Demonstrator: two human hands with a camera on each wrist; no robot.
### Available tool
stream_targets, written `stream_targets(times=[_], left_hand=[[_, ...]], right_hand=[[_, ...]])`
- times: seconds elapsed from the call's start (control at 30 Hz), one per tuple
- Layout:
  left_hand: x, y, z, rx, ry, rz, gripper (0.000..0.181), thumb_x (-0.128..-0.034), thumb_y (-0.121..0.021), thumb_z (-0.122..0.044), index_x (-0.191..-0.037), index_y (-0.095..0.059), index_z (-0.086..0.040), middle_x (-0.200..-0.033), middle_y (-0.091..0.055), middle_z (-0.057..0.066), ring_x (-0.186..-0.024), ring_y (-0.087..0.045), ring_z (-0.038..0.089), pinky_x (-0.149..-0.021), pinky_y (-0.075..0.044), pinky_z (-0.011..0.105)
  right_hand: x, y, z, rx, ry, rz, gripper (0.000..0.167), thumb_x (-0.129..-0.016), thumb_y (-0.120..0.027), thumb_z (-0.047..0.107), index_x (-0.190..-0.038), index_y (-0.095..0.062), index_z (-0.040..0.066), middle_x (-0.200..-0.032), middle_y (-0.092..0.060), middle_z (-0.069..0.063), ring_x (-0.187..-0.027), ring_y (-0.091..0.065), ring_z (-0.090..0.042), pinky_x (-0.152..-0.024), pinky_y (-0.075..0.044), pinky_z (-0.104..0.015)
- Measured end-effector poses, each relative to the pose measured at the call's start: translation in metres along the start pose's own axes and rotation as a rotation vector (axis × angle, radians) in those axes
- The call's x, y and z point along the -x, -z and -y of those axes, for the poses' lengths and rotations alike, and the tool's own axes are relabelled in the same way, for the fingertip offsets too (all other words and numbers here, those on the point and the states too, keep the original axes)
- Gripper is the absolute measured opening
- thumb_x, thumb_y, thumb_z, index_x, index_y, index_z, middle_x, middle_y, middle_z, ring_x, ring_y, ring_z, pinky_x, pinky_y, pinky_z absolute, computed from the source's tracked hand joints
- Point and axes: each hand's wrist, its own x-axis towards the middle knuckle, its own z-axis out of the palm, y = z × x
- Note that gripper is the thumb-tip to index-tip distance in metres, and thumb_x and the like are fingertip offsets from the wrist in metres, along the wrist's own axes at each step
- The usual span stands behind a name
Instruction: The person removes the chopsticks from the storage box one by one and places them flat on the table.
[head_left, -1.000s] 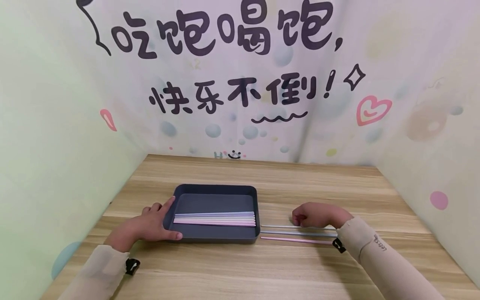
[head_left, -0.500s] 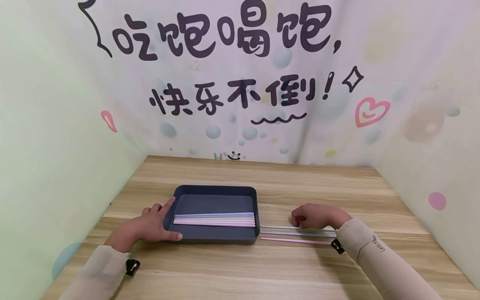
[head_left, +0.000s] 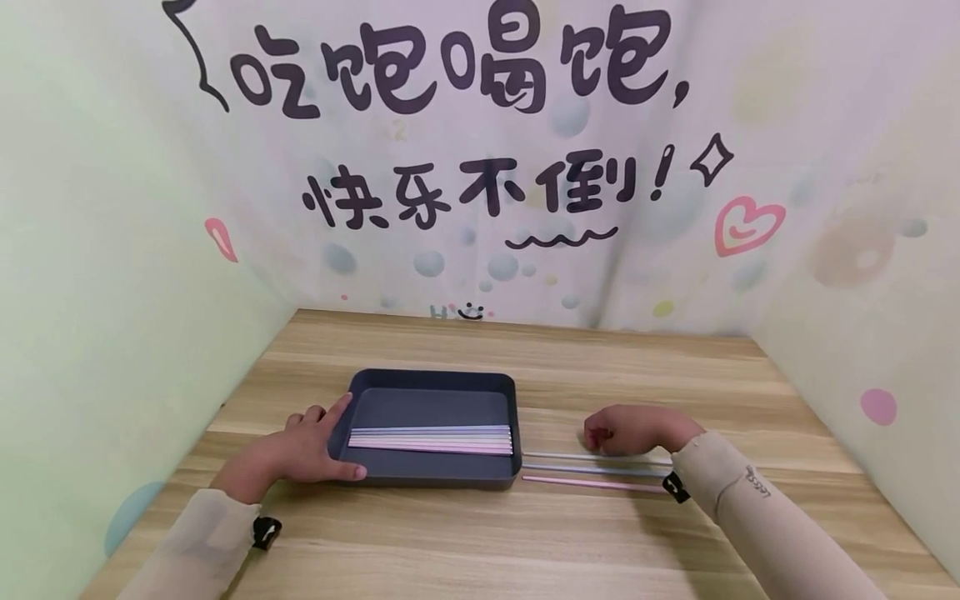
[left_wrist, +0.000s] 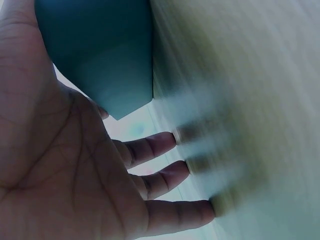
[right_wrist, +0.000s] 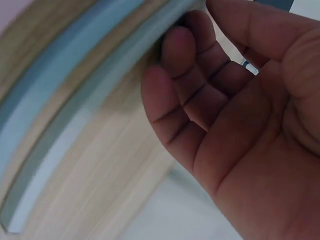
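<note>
The left hand (head_left: 303,450) rests against the left end of a dark grey tray (head_left: 431,404). Its thumb lies at the front left corner and the index finger at the left rim. In the left wrist view the other fingers (left_wrist: 172,215) stretch straight to the table beside the tray wall. Several pastel chopsticks (head_left: 431,439) lie side by side in the tray. The right hand (head_left: 637,429), fingers curled, pinches a pale green chopstick (right_wrist: 75,120) that lies on the table. Nearer the front are a blue chopstick (head_left: 592,469) and a pink chopstick (head_left: 592,481).
The wooden table (head_left: 465,542) meets a back wall (head_left: 450,275) printed with large black characters. Plain pale walls close off both sides. A small black clip-like piece (head_left: 266,532) sits at the left cuff, and a similar one (head_left: 676,487) at the right cuff.
</note>
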Motion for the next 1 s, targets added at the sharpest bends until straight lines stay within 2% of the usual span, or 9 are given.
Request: stream_targets(times=[0.2, 0.5, 0.83, 1.0], left_hand=[[0.001, 0.001, 0.000, -0.001, -0.002, 0.003, 0.126, -0.0714, -0.075, -0.070, -0.156, -0.012, -0.001, -0.135, -0.036, 0.037, -0.119, -0.037, 0.056, -0.088, -0.042, 0.066], [0.002, 0.001, -0.001, 0.004, 0.010, 0.004, 0.125, -0.0718, -0.076, -0.069, -0.157, -0.012, -0.003, -0.136, -0.036, 0.037, -0.120, -0.036, 0.056, -0.089, -0.041, 0.067], [0.001, 0.001, -0.001, -0.010, 0.007, -0.002, 0.125, -0.0717, -0.076, -0.069, -0.157, -0.012, -0.003, -0.136, -0.036, 0.037, -0.120, -0.036, 0.056, -0.088, -0.042, 0.067], [-0.001, -0.001, 0.000, -0.004, 0.013, 0.009, 0.126, -0.0707, -0.075, -0.071, -0.157, -0.012, -0.004, -0.137, -0.036, 0.036, -0.121, -0.036, 0.055, -0.089, -0.042, 0.067]], right_hand=[[-0.010, 0.012, 0.010, 0.042, 0.049, -0.032, 0.016, -0.088, -0.058, -0.006, -0.088, -0.062, 0.010, -0.077, -0.052, 0.007, -0.070, -0.047, -0.008, -0.065, -0.041, -0.027], [-0.040, 0.025, 0.047, 0.056, 0.042, -0.033, 0.011, -0.093, -0.062, 0.002, -0.097, -0.065, 0.012, -0.083, -0.057, 0.006, -0.076, -0.052, -0.012, -0.068, -0.044, -0.032], [-0.075, 0.032, 0.083, 0.099, 0.137, -0.078, 0.015, -0.092, -0.064, 0.006, -0.106, -0.068, 0.008, -0.091, -0.060, 0.007, -0.083, -0.056, -0.012, -0.075, -0.047, -0.033], [-0.089, 0.031, 0.096, 0.139, 0.184, -0.103, 0.017, -0.093, -0.068, 0.008, -0.110, -0.068, 0.005, -0.098, -0.063, -0.001, -0.086, -0.054, -0.014, -0.081, -0.047, -0.036]])
